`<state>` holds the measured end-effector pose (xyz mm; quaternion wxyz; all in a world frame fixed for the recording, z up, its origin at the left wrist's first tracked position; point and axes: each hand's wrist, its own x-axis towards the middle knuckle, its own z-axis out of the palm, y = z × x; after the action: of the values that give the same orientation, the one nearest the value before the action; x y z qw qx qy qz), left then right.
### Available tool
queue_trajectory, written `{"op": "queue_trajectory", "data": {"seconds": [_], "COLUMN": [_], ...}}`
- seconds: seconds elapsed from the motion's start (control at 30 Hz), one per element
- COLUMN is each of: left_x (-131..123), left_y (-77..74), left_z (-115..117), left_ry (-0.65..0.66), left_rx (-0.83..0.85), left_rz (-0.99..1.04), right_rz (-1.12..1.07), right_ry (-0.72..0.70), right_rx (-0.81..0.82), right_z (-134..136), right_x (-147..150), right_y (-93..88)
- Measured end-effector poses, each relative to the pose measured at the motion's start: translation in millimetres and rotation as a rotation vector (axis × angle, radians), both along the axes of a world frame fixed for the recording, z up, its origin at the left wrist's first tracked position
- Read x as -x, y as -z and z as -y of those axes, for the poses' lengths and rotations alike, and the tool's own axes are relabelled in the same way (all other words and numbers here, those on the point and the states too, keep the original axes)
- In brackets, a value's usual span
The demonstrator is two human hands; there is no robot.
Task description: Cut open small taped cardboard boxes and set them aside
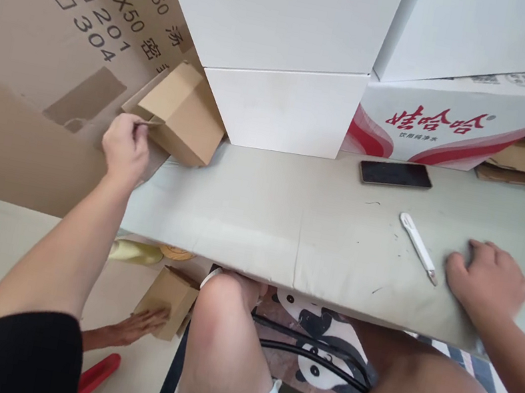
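Note:
At the far left of the table, my left hand [128, 144] pinches the flap of a small brown cardboard box [190, 117]. The box leans against a large printed carton, and its far side is hidden. On the right, my right hand [489, 278] lies palm down on the table, with its thumb apart from the fingers and nothing seen in it. Close beside it rests a white utility knife [417, 247], tip toward me. A dark phone [396, 174] lies flat farther back.
White boxes [279, 101] and a red-and-white carton [421, 130] line the back of the table [261, 203]. The large carton [22, 86] stands at left. Below, another person's hand [137, 329] touches a small cardboard box [166, 295]; a red object [98, 376] is nearby.

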<state>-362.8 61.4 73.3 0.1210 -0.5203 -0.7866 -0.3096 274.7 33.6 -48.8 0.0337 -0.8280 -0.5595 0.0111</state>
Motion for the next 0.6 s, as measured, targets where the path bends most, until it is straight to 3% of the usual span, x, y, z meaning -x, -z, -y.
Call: {"op": "queue_trajectory", "data": {"seconds": [0.13, 0.23, 0.3, 0.37, 0.47, 0.6], "left_x": [-0.5, -11.5, -25.7, -47.1, -94.7, -176.5], "left_y": [8.0, 11.9, 12.1, 10.7, 9.2, 15.0], "left_z": [68.4, 102.9, 111.6, 108.0, 84.5, 43.5], "left_ry": [0.020, 0.200, 0.337, 0.484, 0.615, 0.671], "left_rx": [-0.133, -0.369, -0.494, -0.570, -0.733, -0.677], "left_rz": [0.032, 0.126, 0.152, 0.186, 0.339, 0.635], "right_rz": [-0.063, -0.088, -0.110, -0.140, -0.189, -0.592], "right_ry": [-0.012, -0.017, -0.028, -0.053, -0.104, -0.222], "right_rx": [-0.038, -0.053, -0.057, -0.056, -0.107, -0.441], "right_z": [3.2, 4.9, 4.9, 4.2, 4.1, 8.8], "right_x": [0.6, -0.5, -2.6, -5.3, -4.9, 19.1], "right_y": [-1.5, -1.0, -1.4, -4.3, -16.7, -48.2]}}
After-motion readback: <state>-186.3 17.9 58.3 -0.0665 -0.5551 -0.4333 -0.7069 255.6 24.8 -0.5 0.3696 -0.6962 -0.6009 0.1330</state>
